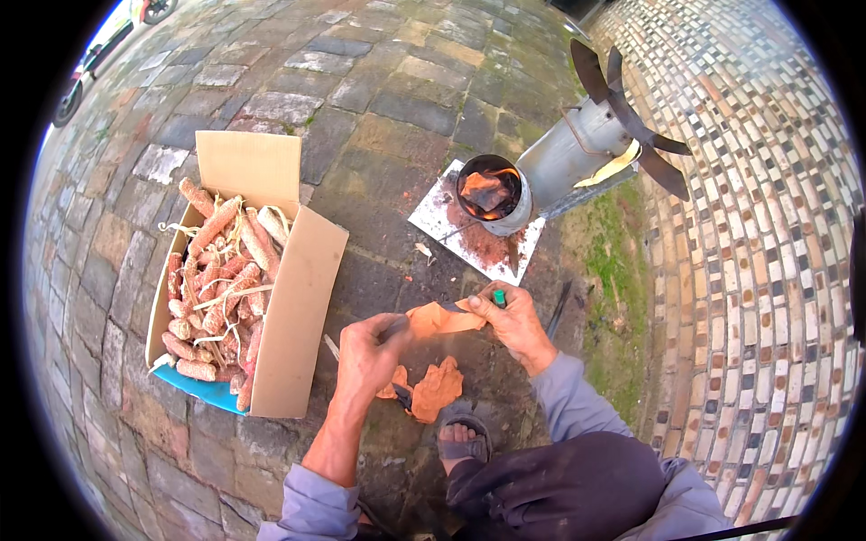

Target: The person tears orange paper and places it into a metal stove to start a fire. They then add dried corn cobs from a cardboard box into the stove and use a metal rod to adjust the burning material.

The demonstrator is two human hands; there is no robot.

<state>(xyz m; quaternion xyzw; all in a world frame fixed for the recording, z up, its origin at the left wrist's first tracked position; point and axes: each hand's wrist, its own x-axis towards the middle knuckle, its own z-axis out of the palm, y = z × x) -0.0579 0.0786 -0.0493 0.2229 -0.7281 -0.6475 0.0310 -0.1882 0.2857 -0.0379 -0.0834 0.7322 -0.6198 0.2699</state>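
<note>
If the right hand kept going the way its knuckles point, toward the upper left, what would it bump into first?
Probably the orange scrap the right hand already pinches, then the left hand holding its other end. Beyond those lies bare stone paving; depth is hard to judge.

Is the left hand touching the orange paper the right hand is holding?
Touching. The head view shows the left hand pinching one end of the orange paper, the right hand gripping the other.

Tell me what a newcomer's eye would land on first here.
First, the small stove glowing with fire on a tile at top centre. Next, the cardboard box of corn cobs on the left. In the middle, the left hand and right hand hold an orange scrap between them.
</note>
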